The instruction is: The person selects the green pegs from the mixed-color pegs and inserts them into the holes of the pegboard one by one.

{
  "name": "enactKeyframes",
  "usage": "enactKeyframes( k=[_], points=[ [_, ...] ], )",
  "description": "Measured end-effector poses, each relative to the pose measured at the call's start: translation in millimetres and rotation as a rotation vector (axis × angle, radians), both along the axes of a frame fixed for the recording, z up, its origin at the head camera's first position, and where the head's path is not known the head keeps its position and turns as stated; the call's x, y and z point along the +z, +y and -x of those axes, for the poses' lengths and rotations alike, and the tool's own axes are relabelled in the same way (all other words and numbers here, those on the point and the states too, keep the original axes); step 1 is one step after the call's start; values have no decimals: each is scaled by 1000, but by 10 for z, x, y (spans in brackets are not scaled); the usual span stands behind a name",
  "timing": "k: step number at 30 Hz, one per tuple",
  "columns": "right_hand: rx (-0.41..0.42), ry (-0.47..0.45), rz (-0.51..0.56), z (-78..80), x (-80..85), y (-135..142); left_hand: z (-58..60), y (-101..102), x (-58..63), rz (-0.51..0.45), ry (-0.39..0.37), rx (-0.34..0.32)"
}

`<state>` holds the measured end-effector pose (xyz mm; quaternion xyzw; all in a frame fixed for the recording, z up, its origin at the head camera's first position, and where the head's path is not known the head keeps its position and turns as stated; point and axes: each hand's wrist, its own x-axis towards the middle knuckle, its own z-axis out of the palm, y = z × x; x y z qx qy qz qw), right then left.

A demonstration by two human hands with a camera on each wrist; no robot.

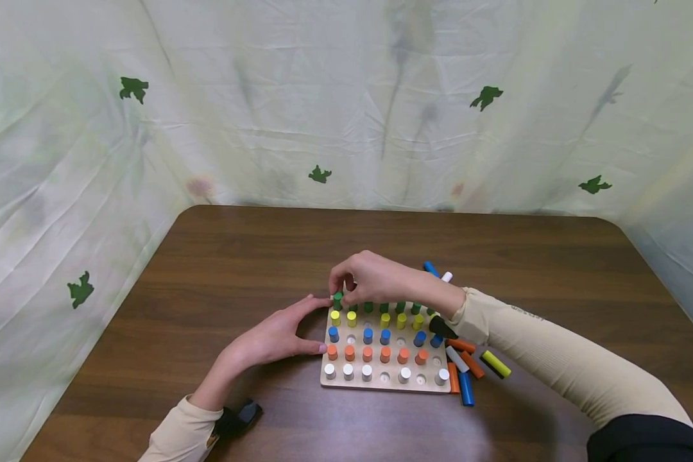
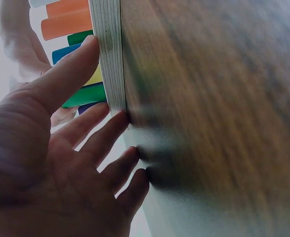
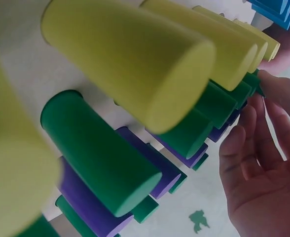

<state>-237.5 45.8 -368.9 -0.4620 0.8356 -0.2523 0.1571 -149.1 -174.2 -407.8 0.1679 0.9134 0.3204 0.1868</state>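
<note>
A pale wooden pegboard (image 1: 376,366) lies on the table with rows of white, orange, blue, yellow and green pegs, some holes bare. At its far left corner my right hand (image 1: 381,276) pinches a green peg (image 1: 337,301) between thumb and fingers. That peg stands at the end of the green row. My left hand (image 1: 271,333) touches the board's left edge, thumb and index finger spread apart along it. In the left wrist view, the fingertips meet the board's layered side (image 2: 110,64). Purple pegs (image 3: 93,202) show beside green ones in the right wrist view.
Loose pegs lie right of the board, among them a yellow peg (image 1: 495,364), a blue peg (image 1: 466,389) and an orange peg (image 1: 471,364). Another blue peg (image 1: 430,268) is behind the right forearm. A pale patterned curtain (image 1: 346,102) hangs past the brown table (image 1: 254,250).
</note>
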Motion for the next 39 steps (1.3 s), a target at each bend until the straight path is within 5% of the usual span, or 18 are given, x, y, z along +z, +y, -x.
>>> enactKeyframes(
  k=[21,39],
  points=[
    [-27,-9,-4,-21,-4,43,-7,10,8,6,-17,20],
    [-37,-22,135,-165,105,320,-12,13,19,19,-38,43]
  ],
)
